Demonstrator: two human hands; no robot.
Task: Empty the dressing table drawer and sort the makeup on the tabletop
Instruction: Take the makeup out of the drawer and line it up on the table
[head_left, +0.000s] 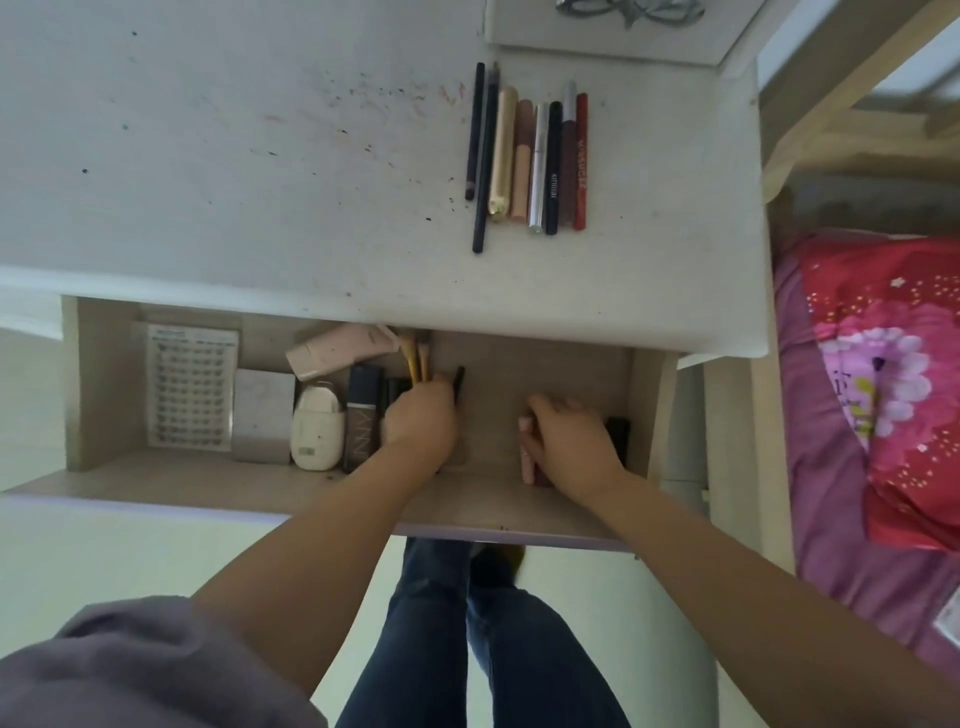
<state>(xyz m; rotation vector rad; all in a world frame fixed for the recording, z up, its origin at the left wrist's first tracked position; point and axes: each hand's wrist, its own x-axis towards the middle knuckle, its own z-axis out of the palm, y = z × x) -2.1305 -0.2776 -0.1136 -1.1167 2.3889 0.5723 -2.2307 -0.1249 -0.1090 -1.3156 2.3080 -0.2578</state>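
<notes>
The drawer (545, 364) stands pulled out under the white tabletop (234, 156). My left hand (421, 421) grips several yellow-handled brushes (415, 358) and a black stick (458, 382) in the drawer's middle. My right hand (571, 441) lies curled over small items at the drawer's right, among them a pink tube (526, 457) and a black case (619, 431); what it holds is hidden. A row of pencils and tubes (530, 161) lies sorted on the tabletop. Left in the drawer are a lash card (189, 384), a grey box (262, 415), a white bottle (317, 426), a dark bottle (363, 415) and a pink tube (337, 353).
A white box (597, 31) with a cable on it sits at the tabletop's back right. A bed with a red and purple floral cover (883, 389) stands close on the right. My legs in jeans (467, 649) are under the drawer.
</notes>
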